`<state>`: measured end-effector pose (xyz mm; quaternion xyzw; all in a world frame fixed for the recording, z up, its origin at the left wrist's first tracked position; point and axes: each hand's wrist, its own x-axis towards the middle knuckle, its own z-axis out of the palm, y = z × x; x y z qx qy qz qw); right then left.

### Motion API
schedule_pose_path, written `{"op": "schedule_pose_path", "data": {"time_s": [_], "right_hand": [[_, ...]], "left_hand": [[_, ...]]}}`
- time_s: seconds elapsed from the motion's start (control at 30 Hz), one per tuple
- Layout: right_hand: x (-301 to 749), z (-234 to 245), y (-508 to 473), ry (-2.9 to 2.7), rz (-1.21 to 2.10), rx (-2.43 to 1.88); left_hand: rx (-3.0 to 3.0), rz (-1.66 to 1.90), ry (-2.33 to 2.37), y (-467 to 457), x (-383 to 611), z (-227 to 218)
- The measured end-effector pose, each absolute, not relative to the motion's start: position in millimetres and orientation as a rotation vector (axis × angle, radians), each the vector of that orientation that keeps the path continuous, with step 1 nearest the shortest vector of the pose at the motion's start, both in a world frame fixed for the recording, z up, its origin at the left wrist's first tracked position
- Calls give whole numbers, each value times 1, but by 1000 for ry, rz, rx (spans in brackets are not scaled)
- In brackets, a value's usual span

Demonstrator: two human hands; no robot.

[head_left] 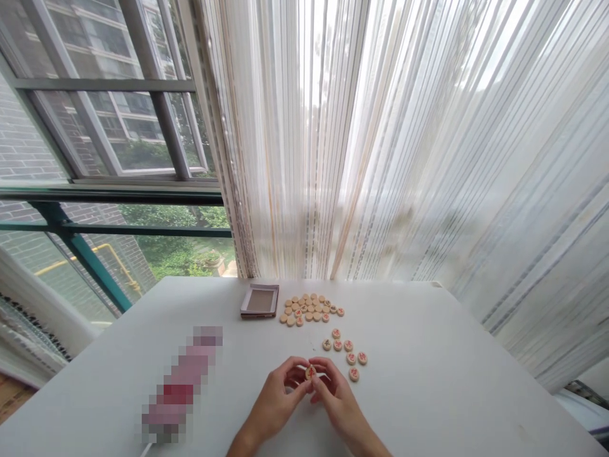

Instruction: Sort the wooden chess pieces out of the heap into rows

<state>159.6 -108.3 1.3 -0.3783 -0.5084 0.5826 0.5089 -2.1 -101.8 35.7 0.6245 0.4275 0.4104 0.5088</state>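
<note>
Between the fingertips of both hands is a round wooden Chinese chess piece (311, 372) with a red character facing up toward me. My left hand (282, 390) pinches it from the left, and my right hand (332, 388) pinches it from the right. Both hands are just above the white table, near its front middle. Right of my right hand lie several loose chess pieces (351, 358), mostly with red characters and one (327, 344) with a black one. Farther back is a larger cluster of chess pieces (310, 308), many showing blank sides.
An open shallow box (243, 311) stands at the back, left of the cluster. A blurred pinkish long object (181, 384) lies on the white table (428, 393) at the left. String curtains (380, 158) hang behind the table, and a window (118, 127) is at the left.
</note>
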Motion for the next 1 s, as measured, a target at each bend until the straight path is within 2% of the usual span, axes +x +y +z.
{"op": "schedule_pose_path", "data": {"time_s": [0.3,0.83,1.0], "right_hand": [[164,-7,-150,-1168,1360,-935],[160,2,-150,-1165,1389,-956],[159,-5,-151,-1229,1274,-1043]], "left_hand": [[1464,990,997,-141,2,27],[1549,1047,1111,-149,1,17],[1566,1040,1075,-151,-1,17]]}}
